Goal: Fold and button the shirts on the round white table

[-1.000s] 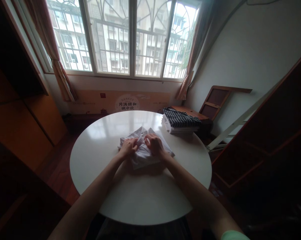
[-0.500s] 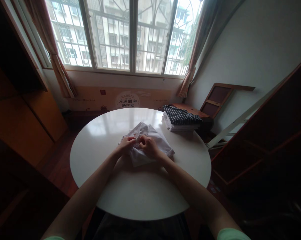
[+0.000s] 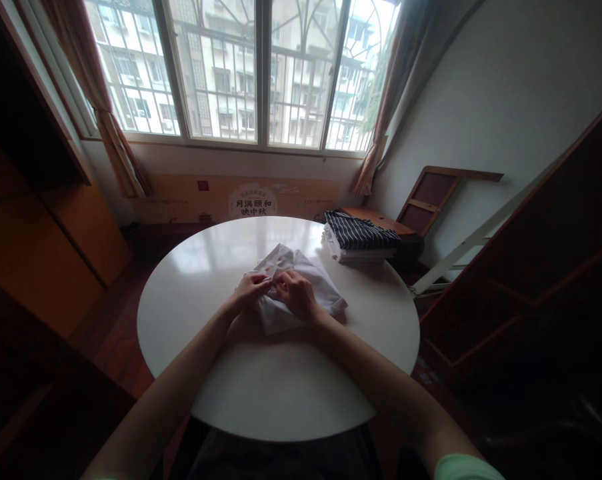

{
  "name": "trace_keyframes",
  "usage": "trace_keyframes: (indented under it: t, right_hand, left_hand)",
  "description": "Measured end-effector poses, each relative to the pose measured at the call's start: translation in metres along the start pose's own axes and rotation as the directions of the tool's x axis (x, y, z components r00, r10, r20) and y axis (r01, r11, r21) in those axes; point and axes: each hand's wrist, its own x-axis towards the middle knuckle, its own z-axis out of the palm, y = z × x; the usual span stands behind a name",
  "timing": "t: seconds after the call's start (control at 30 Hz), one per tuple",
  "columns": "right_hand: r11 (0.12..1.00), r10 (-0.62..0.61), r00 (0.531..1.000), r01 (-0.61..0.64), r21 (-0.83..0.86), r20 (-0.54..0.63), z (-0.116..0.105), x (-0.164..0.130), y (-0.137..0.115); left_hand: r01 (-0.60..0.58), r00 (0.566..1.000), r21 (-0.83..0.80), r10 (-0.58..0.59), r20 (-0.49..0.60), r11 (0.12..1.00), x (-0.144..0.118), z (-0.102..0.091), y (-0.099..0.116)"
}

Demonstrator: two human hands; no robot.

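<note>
A white shirt (image 3: 317,280), loosely bunched and partly folded, lies near the middle of the round white table (image 3: 281,387). My left hand (image 3: 252,288) pinches its cloth on the left side, thumb and fingers together. Close beside it, my right hand (image 3: 295,293) has its fingers curled and pressed onto the same cloth. The fingertips of both hands nearly meet, and the bit of fabric between them is too small to make out.
At the table's back right edge sits a stack of folded clothes (image 3: 361,235), black with white stripes on top and white below. Beyond it are a wooden chair (image 3: 421,200) and a pale ladder-like frame (image 3: 453,260). A barred window (image 3: 221,80) lies ahead.
My right hand has shifted slightly, its fingers closing in nearer to my left hand on the shirt. My left hand keeps its pinch. The whole view has moved a little.
</note>
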Motion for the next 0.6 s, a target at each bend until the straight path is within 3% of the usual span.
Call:
trace_keyframes:
  t: [0.13, 0.33, 0.6]
  right_hand:
    - [0.999, -0.041, 0.999, 0.041, -0.006, -0.009, 0.000, 0.000, 0.002]
    - [0.983, -0.144, 0.989, 0.140, 0.122, 0.031, 0.002, 0.004, 0.005]
    - [0.924, 0.126, 0.991, -0.103, 0.367, -0.039, 0.007, 0.005, 0.013]
  left_hand:
    - [-0.026, 0.999, 0.015, 0.027, -0.035, 1.000, 0.000, 0.002, 0.000]
    - [-0.087, 0.992, 0.022, 0.089, -0.090, 0.996, -0.002, 0.004, 0.001]
    - [-0.077, 0.996, 0.008, 0.078, -0.032, 0.997, -0.002, 0.004, 0.007]
